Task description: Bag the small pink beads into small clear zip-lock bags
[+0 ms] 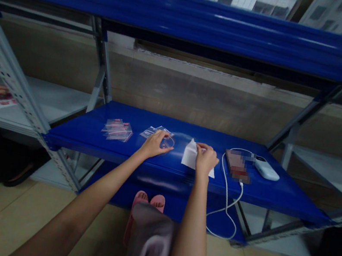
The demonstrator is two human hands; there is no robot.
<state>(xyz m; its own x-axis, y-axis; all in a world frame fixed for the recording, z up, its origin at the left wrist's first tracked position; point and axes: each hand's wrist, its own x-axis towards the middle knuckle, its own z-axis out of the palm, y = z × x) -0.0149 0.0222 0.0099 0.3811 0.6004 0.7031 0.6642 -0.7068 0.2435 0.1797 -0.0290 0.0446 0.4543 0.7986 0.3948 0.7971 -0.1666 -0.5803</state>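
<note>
The right hand (207, 159) pinched the white paper (189, 154) over the shelf (277, 196). The left hand (153, 144) curved beside clear bags (148, 132); whether it held something, I could not tell. Farther left lay 1 more pile (117, 130).

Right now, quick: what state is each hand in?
Left hand: curved open by the clear bags; whether it holds anything can't be told.
Right hand: closed, pinching the white paper.

The bags (117, 130) are glossy plastic — the sheet (189, 155), matt paper.
</note>
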